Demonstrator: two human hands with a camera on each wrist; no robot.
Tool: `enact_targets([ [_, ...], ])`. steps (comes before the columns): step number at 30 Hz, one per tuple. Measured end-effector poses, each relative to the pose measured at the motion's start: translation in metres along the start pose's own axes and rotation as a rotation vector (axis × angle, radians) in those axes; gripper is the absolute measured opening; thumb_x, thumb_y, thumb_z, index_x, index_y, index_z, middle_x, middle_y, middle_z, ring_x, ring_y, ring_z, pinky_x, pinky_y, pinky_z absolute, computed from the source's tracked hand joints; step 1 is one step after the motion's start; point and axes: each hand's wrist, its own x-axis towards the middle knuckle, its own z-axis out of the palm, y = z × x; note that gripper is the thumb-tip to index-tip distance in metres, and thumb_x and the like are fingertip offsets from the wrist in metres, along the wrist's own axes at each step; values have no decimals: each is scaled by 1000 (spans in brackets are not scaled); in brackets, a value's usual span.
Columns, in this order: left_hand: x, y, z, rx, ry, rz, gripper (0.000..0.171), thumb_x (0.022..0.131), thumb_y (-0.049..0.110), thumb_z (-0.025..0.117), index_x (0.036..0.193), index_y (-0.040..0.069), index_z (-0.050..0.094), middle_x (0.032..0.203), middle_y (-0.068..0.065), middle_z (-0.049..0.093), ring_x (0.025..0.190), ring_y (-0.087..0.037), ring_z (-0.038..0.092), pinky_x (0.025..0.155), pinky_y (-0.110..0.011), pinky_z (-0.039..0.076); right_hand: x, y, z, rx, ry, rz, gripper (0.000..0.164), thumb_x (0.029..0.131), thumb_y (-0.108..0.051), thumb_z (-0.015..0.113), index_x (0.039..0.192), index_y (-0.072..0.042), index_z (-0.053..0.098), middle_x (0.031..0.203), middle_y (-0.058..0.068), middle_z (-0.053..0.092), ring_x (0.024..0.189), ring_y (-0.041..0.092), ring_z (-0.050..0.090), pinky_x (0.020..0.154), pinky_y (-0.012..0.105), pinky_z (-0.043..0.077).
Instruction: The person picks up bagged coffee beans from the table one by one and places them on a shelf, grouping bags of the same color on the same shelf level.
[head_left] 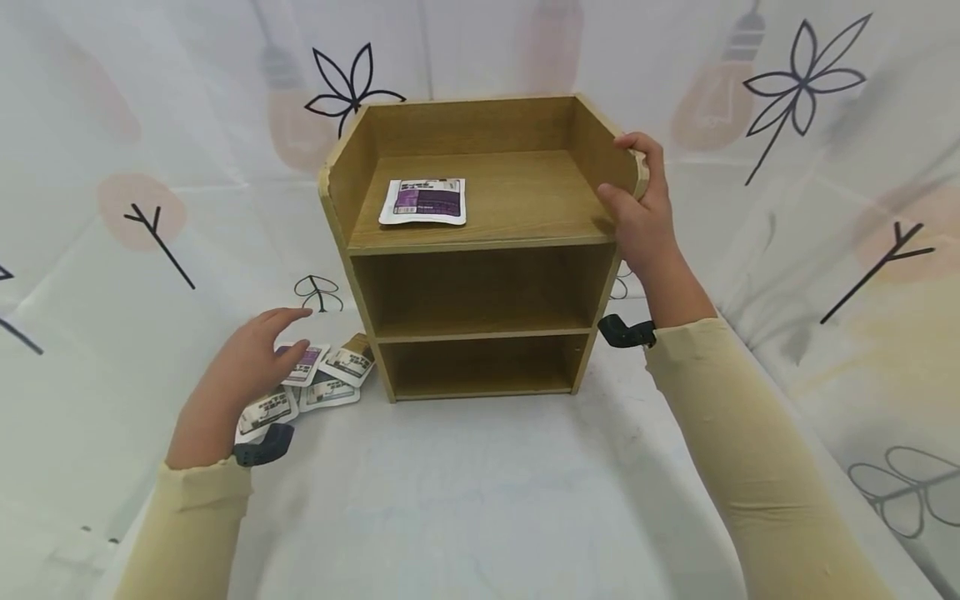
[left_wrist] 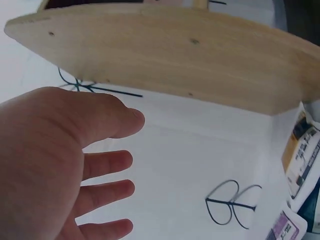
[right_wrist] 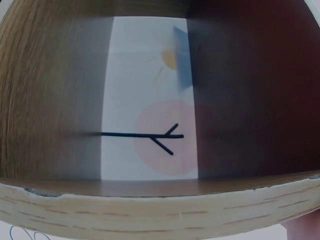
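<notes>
A small wooden shelf [head_left: 480, 336] with an upper tray and two open compartments stands upright. My right hand [head_left: 648, 217] grips the front edge of its upper right side panel, thumb on the inner side. Flat on the top, towards the left, lies a white and purple packet [head_left: 427, 202]. My left hand [head_left: 251, 354] hovers left of the shelf over a loose pile of similar packets [head_left: 330, 392], partly covering them. Its fingers are spread and hold nothing; in the left wrist view the thumb [left_wrist: 115, 117] points towards the shelf's side panel [left_wrist: 165, 50].
A white cloth [head_left: 465, 500] covers the surface under the shelf. Behind and at both sides hangs a pale printed curtain [head_left: 487, 50] with plant and light-bulb drawings. The right wrist view is filled by the shelf's front edge [right_wrist: 150, 212] and inner walls.
</notes>
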Motion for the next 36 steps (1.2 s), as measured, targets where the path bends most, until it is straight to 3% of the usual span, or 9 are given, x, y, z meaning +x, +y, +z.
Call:
enact_targets([
  [9, 3, -20, 14, 3, -43, -25, 52, 96, 20, 53, 145, 6, 41, 146, -24, 44, 135, -46, 37, 111, -61, 30, -2, 1, -1, 43, 11, -4, 50, 88, 3, 48, 126, -29, 45, 130, -2, 38, 119, 22, 41, 89, 31, 34],
  [16, 7, -34, 27, 16, -120, -99, 53, 95, 21, 54, 145, 7, 41, 146, -25, 43, 135, -47, 37, 111, -62, 30, -1, 3, -1, 52, 2, -34, 51, 87, 4, 48, 127, -28, 45, 131, -1, 38, 119, 22, 40, 91, 31, 33],
  [28, 12, -65, 57, -17, -236, -241, 59, 94, 24, 57, 147, 8, 37, 149, -27, 37, 135, -51, 32, 109, -66, 29, 0, 2, 0, 10, -13, -6, 50, 90, 0, 48, 129, -30, 43, 137, -2, 34, 127, 23, 37, 96, 34, 33],
  [36, 18, -80, 71, 34, -265, -253, 62, 92, 24, 61, 147, 8, 37, 150, -29, 32, 136, -53, 28, 108, -68, 27, 0, 2, -1, 4, -15, -22, 51, 89, 1, 47, 131, -27, 42, 136, -2, 35, 126, 23, 37, 95, 34, 33],
])
